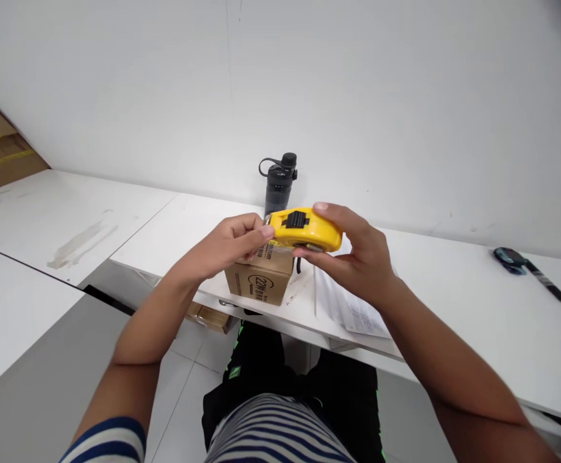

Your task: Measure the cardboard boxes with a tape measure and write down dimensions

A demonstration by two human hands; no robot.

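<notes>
A yellow tape measure (314, 231) with a black slide lock is held up above the table. My right hand (360, 251) grips its rounded back end between thumb and fingers. At the mouth end, my left hand (237, 238) pinches close to the silvery tip, which the fingers partly hide. Below and behind the hands stands a small brown cardboard box (261, 283) with dark print, its top partly covered by the hands and the tape measure.
A dark bottle (279, 183) with a loop cap stands near the wall. Printed papers (352, 315) lie under my right forearm. A dark watch-like strap (531, 270) lies at the right. Larger cardboard boxes (0, 154) stand at far left. The white table (454, 296) has a front edge close to me.
</notes>
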